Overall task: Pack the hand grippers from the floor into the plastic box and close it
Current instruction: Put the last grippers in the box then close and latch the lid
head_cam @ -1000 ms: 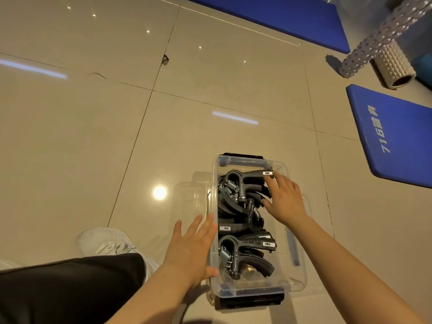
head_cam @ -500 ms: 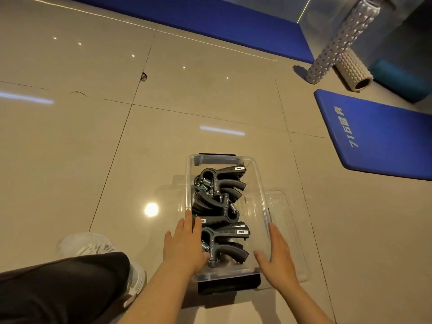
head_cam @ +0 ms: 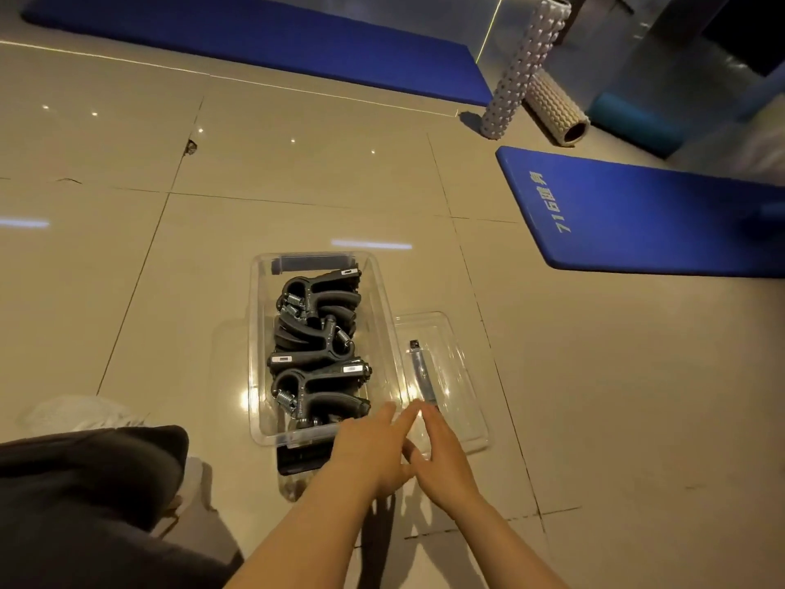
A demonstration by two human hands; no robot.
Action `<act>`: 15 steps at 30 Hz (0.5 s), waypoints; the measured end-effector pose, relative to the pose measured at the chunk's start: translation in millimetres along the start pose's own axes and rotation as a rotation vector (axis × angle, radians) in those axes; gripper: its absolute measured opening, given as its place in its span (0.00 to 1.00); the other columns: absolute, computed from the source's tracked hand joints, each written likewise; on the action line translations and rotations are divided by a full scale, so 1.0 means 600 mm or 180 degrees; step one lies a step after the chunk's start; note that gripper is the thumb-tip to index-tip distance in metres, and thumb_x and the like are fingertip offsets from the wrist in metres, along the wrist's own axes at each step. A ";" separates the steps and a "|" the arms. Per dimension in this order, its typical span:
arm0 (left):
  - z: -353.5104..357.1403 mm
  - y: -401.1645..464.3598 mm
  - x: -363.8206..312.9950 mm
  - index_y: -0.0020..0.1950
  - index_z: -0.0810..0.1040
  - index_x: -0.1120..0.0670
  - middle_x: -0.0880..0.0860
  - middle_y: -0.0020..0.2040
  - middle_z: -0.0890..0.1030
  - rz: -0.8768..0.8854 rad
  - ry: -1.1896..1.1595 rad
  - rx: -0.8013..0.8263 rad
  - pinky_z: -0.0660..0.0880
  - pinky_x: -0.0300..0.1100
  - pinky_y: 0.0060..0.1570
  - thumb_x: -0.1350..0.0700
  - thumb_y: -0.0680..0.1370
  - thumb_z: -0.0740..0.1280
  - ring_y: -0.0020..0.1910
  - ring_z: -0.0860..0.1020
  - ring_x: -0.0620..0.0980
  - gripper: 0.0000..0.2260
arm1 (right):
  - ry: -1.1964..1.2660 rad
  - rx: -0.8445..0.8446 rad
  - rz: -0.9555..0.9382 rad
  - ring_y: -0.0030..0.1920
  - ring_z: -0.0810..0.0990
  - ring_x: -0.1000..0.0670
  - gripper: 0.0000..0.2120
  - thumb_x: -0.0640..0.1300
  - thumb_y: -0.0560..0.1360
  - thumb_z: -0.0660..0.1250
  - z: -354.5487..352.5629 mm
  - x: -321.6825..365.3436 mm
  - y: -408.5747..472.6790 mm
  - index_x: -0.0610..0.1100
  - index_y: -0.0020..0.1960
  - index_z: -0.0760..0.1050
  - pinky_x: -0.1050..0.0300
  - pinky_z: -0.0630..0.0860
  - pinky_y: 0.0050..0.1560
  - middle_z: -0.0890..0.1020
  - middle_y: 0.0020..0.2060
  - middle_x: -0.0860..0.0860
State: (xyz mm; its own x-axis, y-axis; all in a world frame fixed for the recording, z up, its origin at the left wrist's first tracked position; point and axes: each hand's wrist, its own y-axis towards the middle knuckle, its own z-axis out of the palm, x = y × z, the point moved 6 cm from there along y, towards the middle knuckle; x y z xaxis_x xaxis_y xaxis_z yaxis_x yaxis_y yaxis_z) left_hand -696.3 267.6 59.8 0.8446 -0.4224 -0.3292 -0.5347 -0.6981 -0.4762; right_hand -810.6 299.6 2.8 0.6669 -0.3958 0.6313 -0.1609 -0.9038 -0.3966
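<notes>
A clear plastic box (head_cam: 257, 333) stands open on the tiled floor, filled with several black hand grippers (head_cam: 316, 346) with metal springs. Its clear lid (head_cam: 458, 376) lies flat on the floor against the box's right side. My left hand (head_cam: 369, 452) reaches across the box's near right corner, fingers apart and stretched toward the lid. My right hand (head_cam: 441, 457) lies on the lid's near edge, fingers extended. The two hands touch each other. Neither hand visibly grips anything.
A blue mat (head_cam: 637, 214) lies to the right and a longer blue mat (head_cam: 263, 40) at the back. Two foam rollers (head_cam: 548, 95) stand and lie at the back right. My dark trouser knee (head_cam: 85, 495) and a white shoe are at the lower left.
Both hands left the box's sides and moved right, meeting at the lid's near edge. The view shifted left, so the box sits nearer the middle.
</notes>
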 end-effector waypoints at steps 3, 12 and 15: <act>-0.002 -0.017 -0.008 0.76 0.47 0.46 0.53 0.72 0.64 -0.0280 0.0227 -0.0240 0.59 0.56 0.68 0.43 0.78 0.60 0.66 0.70 0.55 0.32 | 0.0332 -0.0101 0.0249 0.73 0.58 0.54 0.28 0.51 0.78 0.62 -0.016 -0.041 -0.046 0.50 0.75 0.57 0.58 0.58 0.71 0.60 0.73 0.55; -0.119 -0.071 0.029 0.59 0.75 0.50 0.48 0.51 0.80 -0.0573 -0.0541 -0.1378 0.75 0.45 0.47 0.48 0.77 0.62 0.51 0.77 0.52 0.12 | 0.1159 -0.0482 0.0060 0.56 0.76 0.56 0.12 0.43 0.76 0.66 -0.093 -0.025 -0.069 0.51 0.59 0.75 0.65 0.71 0.49 0.77 0.57 0.57; -0.141 -0.088 0.005 0.61 0.75 0.49 0.48 0.51 0.81 -0.0526 -0.0728 -0.1591 0.73 0.43 0.45 0.49 0.78 0.62 0.51 0.77 0.50 0.13 | 0.1282 -0.0539 0.0008 0.54 0.78 0.55 0.11 0.42 0.75 0.67 -0.105 -0.011 -0.061 0.49 0.57 0.77 0.68 0.71 0.45 0.79 0.53 0.55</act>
State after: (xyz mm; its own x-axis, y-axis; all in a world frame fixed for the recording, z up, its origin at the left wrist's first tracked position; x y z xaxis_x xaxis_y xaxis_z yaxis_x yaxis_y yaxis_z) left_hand -663.4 254.2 153.1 0.8584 -0.1874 -0.4775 -0.2706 -0.9562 -0.1112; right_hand -855.0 324.8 54.9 0.3346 -0.3998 0.8533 -0.3016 -0.9034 -0.3050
